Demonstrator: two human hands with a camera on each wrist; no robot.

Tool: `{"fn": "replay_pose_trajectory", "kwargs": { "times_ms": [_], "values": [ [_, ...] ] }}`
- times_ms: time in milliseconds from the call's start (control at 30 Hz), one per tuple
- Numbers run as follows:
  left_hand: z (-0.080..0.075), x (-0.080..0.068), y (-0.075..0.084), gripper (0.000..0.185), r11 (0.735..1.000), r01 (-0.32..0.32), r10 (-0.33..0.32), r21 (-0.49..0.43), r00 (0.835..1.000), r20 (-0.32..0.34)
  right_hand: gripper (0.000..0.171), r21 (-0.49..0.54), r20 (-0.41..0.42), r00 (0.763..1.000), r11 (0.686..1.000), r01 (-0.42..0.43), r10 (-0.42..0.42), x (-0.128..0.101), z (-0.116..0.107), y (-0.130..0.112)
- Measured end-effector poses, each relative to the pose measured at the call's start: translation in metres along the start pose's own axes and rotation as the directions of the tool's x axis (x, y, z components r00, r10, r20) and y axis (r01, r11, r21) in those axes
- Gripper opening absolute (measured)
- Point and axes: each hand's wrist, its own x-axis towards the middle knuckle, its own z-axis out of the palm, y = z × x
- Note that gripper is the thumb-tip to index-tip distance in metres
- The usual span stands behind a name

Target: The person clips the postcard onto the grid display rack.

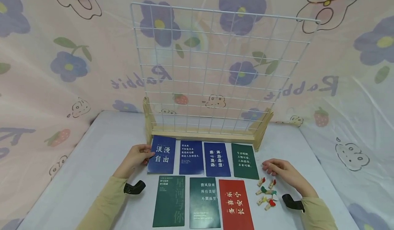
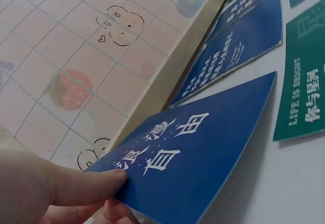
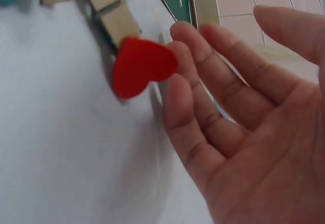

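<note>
On the left, the blue card [image 1: 161, 158] at the near-left foot of the wire grid [image 1: 215, 69] is pinched at its edge and lifted off the table [image 1: 92, 161] by the left hand [image 1: 136, 157], thumb on top in the left wrist view. Nothing is yet hung on the grid, so the work is judged barely begun. Seven cards are counted: four in the far row, three nearer. On the right, about six heart clips [image 1: 266, 193] lie together; the right hand [image 1: 281, 170] rests just beside them, its grip loose and holding nothing.
</note>
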Motion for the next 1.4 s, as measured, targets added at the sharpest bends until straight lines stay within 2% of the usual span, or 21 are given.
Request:
{"fn": "replay_pose_trajectory", "kwargs": {
  "times_ms": [233,433,600,933,1200,1400],
  "values": [
    [-0.002,-0.004,0.004,0.031,1.000,0.017,-0.017,-0.024,1.000,0.019,0.038,-0.015,0.065,0.998,1.000,0.027,-0.026,0.000,-0.001,0.003],
    [-0.002,-0.007,0.005,0.033,0.998,-0.002,0.006,-0.064,0.998,0.060,0.037,0.025,0.145,0.989,0.999,0.024,-0.028,0.000,0.000,0.009],
    [-0.002,-0.009,0.006,0.032,0.995,-0.004,0.012,-0.099,0.997,0.080,0.034,0.027,0.201,0.978,0.998,0.057,-0.062,-0.001,0.001,0.015],
    [-0.003,-0.010,0.013,0.039,0.995,-0.020,0.030,-0.102,0.994,0.101,0.031,-0.004,0.220,0.969,0.993,0.119,-0.116,0.001,0.003,0.016],
    [-0.002,-0.010,0.014,0.040,0.992,-0.009,0.023,-0.127,0.993,0.112,0.034,-0.003,0.215,0.974,0.998,0.068,-0.066,0.001,0.003,0.014],
    [-0.003,-0.010,0.013,0.036,0.989,-0.010,0.025,-0.150,0.995,0.097,0.031,-0.001,0.232,0.970,0.997,0.071,-0.069,0.002,0.002,0.012]
  ]
}}
